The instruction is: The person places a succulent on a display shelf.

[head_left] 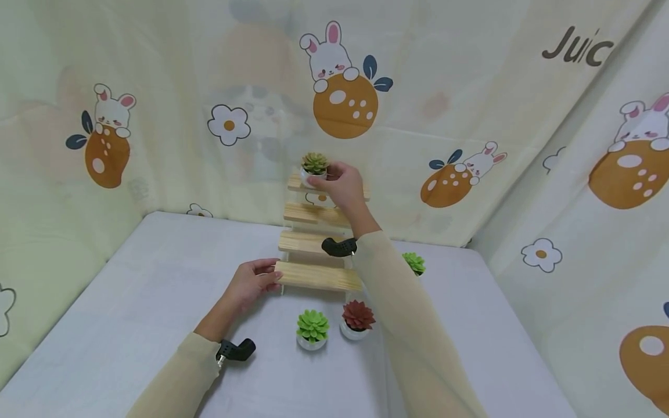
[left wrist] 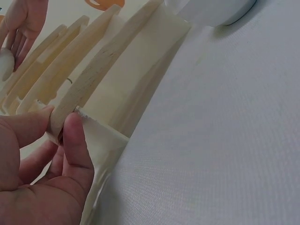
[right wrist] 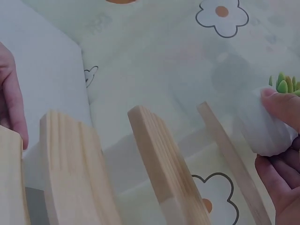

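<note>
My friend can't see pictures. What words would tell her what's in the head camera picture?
A person's right hand holds a small potted succulent at the top step of a little wooden step shelf, while the left hand grips its bottom step. Three more small potted plants, light green, red and green, sit on the white table before bunny-print curtains.

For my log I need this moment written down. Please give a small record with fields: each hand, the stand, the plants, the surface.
right hand: holds small white pot with green-tan succulent at top step
left hand: grip on end of lowest plank
stand: four-step pale wooden ladder shelf
front plants: bright green potted succulent, dark red potted succulent, both on table
behind sleeve: another green succulent
surface: white cloth-covered table
</note>
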Motion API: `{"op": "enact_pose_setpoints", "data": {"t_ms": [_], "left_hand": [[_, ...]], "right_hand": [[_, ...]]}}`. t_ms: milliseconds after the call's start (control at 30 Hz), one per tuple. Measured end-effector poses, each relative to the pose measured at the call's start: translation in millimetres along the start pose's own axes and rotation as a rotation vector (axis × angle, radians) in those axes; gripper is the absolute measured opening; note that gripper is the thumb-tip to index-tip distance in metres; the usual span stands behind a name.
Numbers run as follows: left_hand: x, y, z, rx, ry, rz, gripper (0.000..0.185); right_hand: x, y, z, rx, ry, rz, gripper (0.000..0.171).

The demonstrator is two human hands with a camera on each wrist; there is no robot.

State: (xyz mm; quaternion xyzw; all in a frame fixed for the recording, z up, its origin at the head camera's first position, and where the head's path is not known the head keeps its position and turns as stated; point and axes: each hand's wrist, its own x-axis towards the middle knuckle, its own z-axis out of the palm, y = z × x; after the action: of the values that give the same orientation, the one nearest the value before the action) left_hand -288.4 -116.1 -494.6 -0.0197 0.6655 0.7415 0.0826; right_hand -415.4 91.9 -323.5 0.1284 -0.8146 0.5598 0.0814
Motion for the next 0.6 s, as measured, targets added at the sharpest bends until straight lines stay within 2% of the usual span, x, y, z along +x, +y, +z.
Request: {"op": "enact_pose_setpoints", "data": {"t_ms": [267, 600], "left_hand": [[-0.4, 0.6, 0.0, 0.004, -0.004, 0.001, 0.048], [0.1, 0.3, -0.1, -0.001, -0.004, -0.002, 0.049]], "right_hand": [[9.6, 2.2, 2.7, -0.042, 0.034, 0.041, 0.048], [14.0, 1.0, 9.8, -0.041, 0.023, 0.066, 0.05]]}}
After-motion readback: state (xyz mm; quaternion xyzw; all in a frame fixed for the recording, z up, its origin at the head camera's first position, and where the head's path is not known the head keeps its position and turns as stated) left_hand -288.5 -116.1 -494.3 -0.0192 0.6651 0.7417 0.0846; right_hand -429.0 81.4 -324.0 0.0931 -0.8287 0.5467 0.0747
